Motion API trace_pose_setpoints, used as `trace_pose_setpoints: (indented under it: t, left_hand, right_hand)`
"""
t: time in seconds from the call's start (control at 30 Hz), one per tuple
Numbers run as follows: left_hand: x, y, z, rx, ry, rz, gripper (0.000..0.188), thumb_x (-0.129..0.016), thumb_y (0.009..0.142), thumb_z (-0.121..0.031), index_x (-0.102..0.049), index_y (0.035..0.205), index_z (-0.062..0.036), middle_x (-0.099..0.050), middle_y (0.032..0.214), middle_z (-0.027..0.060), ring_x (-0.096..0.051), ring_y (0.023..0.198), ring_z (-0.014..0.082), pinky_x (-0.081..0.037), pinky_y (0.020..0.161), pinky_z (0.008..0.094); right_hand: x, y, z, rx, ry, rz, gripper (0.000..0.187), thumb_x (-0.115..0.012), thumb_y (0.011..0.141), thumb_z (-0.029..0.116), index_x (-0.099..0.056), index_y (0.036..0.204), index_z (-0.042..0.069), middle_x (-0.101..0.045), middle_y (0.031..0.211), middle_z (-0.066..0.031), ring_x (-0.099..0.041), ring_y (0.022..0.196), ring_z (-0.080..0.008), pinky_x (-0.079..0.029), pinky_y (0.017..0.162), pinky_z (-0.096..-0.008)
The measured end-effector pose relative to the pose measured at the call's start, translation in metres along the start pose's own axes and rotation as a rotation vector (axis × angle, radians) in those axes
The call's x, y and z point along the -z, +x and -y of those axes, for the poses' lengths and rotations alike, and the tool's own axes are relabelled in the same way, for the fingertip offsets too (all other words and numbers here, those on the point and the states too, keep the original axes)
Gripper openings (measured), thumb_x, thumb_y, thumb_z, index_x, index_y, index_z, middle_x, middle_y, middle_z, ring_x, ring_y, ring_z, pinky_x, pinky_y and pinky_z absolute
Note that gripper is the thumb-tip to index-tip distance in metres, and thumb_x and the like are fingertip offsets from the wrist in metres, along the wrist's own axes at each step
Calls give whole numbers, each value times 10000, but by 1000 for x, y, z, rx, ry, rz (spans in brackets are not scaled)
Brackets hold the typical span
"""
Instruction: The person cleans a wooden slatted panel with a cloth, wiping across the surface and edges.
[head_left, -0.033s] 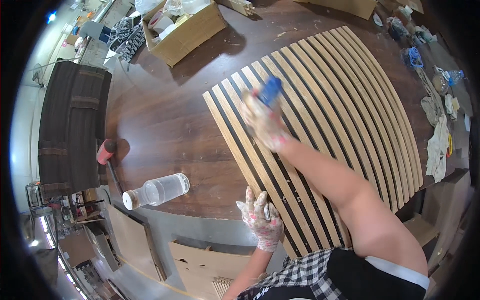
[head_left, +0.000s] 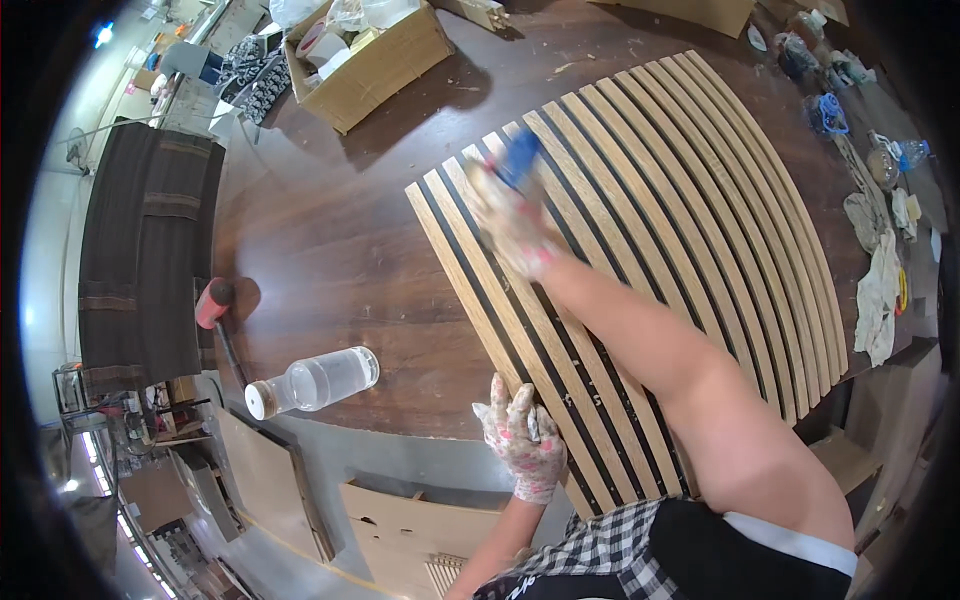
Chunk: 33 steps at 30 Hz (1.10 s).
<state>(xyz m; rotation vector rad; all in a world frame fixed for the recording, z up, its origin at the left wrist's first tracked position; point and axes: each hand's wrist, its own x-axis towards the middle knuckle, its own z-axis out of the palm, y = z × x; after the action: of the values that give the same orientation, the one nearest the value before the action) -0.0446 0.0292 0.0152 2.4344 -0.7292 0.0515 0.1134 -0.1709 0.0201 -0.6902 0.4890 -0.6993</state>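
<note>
A slatted wood panel (head_left: 640,180), light strips over black backing, lies on the dark brown table. My right hand (head_left: 512,215), in a pink-flowered white glove, is closed on a blue block-like object (head_left: 520,158) above the panel's far left part. Motion smears both, so its exact kind cannot be told. Pale crumbs dot the black gaps in the near left part of the panel. Beside the panel's near left edge rests my left hand (head_left: 525,445), gloved alike, its fingers apart and bent a little, with no tool in it.
To the left on the table (head_left: 330,270) lie a clear bottle (head_left: 335,378) with a white cap and a red-headed mallet (head_left: 213,303). A cardboard box (head_left: 375,75) of supplies stands at the far left. White cloth (head_left: 877,300) and bottles line the right side.
My right hand and the blue object have shifted slightly up and to the left over the slats. My left hand and the panel have stayed put.
</note>
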Motion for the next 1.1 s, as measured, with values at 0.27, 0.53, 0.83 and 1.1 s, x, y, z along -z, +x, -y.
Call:
trace_pose_setpoints:
  t: [0.27,0.53,0.83,1.1]
  left_hand:
    - [3,-4,7,36,-29,-22,270,-533,736,-97,-573,998,-43,-466,1211,201,-463,1065,350,-333,914,441]
    - [-5,1,-7,19,-84,-21,265,-528,748,-109,-572,1000,-42,-469,1210,198,-454,1086,352,-314,935,452]
    - [-1,-5,5,35,-64,-36,290,-544,729,-70,-565,1018,-53,-450,1231,185,-451,1093,347,-295,949,479]
    - [7,-6,6,27,-44,-44,312,-532,733,-63,-550,1044,-63,-452,1235,158,-447,1110,320,-271,971,484]
  right_hand:
    - [10,-36,-2,-207,376,79,105,-538,826,116,-461,759,145,-415,516,58,-392,385,-41,-308,348,-162]
    - [-12,68,-8,97,75,182,147,-572,809,212,-447,841,141,-449,609,44,-428,460,-63,-362,407,-177]
    - [29,-50,-8,-67,37,38,164,-569,779,237,-511,869,113,-536,725,-2,-536,519,-64,-435,404,-142]
    - [23,-49,-14,-113,111,76,217,-659,749,222,-515,878,123,-538,750,18,-547,580,-65,-467,475,-198]
